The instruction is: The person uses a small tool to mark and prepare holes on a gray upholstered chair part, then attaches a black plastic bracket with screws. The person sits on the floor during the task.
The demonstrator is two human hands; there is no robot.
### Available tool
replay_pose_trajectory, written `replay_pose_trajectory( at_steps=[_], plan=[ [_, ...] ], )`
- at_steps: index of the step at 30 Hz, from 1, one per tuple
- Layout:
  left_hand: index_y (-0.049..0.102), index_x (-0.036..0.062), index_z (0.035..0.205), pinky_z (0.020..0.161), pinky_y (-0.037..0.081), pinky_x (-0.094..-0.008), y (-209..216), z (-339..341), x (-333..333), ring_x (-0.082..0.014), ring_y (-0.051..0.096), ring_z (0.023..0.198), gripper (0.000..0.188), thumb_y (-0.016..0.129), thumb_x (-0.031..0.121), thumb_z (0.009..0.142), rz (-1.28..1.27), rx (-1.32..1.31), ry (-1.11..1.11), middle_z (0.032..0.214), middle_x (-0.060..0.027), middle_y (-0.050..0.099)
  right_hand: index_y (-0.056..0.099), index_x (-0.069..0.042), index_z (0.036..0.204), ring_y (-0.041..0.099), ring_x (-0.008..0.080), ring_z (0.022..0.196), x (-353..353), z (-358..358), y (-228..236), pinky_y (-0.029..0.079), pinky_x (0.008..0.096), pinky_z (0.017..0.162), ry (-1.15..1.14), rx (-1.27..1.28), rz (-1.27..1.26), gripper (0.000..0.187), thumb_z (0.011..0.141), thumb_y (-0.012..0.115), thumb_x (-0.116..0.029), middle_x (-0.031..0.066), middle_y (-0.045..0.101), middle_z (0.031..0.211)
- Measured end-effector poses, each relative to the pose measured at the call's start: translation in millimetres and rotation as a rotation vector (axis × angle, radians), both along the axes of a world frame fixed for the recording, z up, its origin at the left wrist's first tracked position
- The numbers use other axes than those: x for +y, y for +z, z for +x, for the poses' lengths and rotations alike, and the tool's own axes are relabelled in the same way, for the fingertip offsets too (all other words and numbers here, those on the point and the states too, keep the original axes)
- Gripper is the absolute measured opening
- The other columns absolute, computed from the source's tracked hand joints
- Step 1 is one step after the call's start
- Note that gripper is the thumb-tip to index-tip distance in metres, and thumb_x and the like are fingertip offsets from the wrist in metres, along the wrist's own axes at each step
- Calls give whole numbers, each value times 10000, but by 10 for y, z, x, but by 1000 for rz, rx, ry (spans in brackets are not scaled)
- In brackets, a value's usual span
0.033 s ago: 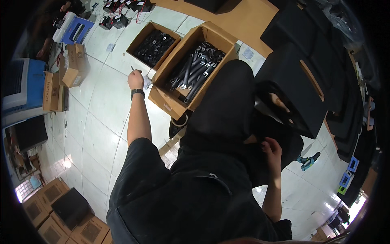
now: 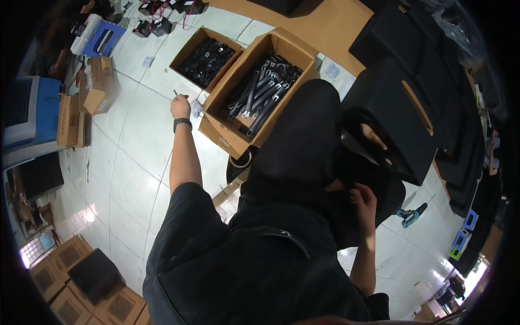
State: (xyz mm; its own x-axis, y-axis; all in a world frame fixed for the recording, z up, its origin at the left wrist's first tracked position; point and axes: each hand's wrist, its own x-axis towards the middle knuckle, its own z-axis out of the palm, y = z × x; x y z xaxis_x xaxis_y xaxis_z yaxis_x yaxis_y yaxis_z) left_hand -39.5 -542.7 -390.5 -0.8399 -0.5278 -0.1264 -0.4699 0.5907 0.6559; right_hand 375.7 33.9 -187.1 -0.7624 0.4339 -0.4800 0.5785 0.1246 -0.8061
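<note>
My left hand (image 2: 180, 107), with a black watch (image 2: 182, 123) on the wrist, reaches out over the tiled floor. Its fingers are closed on a thin, short stick (image 2: 175, 93) whose kind is too small to make out. Just right of this hand stand two open cardboard boxes. The larger box (image 2: 220, 140) holds several black strap handles (image 2: 262, 93) with metal ends; the smaller box (image 2: 183, 47) holds small black parts (image 2: 206, 61). My right hand (image 2: 364, 201) rests by my dark-clothed leg, fingers loosely bent and apart, with nothing visible in it.
Large black speaker cabinets (image 2: 390, 116) crowd the right side, one beside my knee. A teal-and-black power drill (image 2: 411, 214) lies on the floor. Cardboard cartons (image 2: 120, 307) are stacked at lower left. Black blocks with red wires (image 2: 161, 26) sit at the far left.
</note>
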Motion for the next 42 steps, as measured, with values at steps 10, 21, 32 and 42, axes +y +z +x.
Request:
replay_pose_trajectory(
  at_steps=[10, 21, 32, 42],
  plan=[
    [841, -1, 1119, 1034, 565, -506, -1358, 265, -552, -437, 738, 1198, 453, 659, 378, 949, 142, -339, 137, 1214, -286, 782, 714, -16, 1316, 668, 90, 928, 51, 54, -258, 531, 257, 828, 87, -100, 49, 302, 1074, 722, -197, 26, 753, 1044],
    [643, 9, 1472, 1130, 514, -495, -747, 368, -183, -416, 683, 1296, 720, 642, 549, 996, -135, -393, 179, 1406, -237, 716, 720, 7, 1306, 701, 128, 1010, -88, -9, -347, 540, 283, 931, 157, -74, 23, 285, 1078, 713, -164, 64, 768, 1084],
    [629, 58, 1306, 944, 619, -528, -33, 333, 2177, -449, 740, 1142, 451, 785, 316, 971, -333, -234, -638, 1285, -256, 707, 717, -4, 1321, 708, 129, 1023, -202, -32, -309, 548, 288, 926, 111, -46, 49, 296, 1068, 721, -159, 73, 777, 1119],
    [666, -156, 1185, 950, 597, -530, -848, 74, 1658, -451, 761, 1086, 583, 657, 400, 1011, -446, -281, -780, 1130, -317, 767, 717, -4, 1280, 783, 253, 989, 10, -154, -135, 605, 385, 881, 67, 151, 102, 257, 1057, 701, -131, 146, 799, 1063]
  ],
)
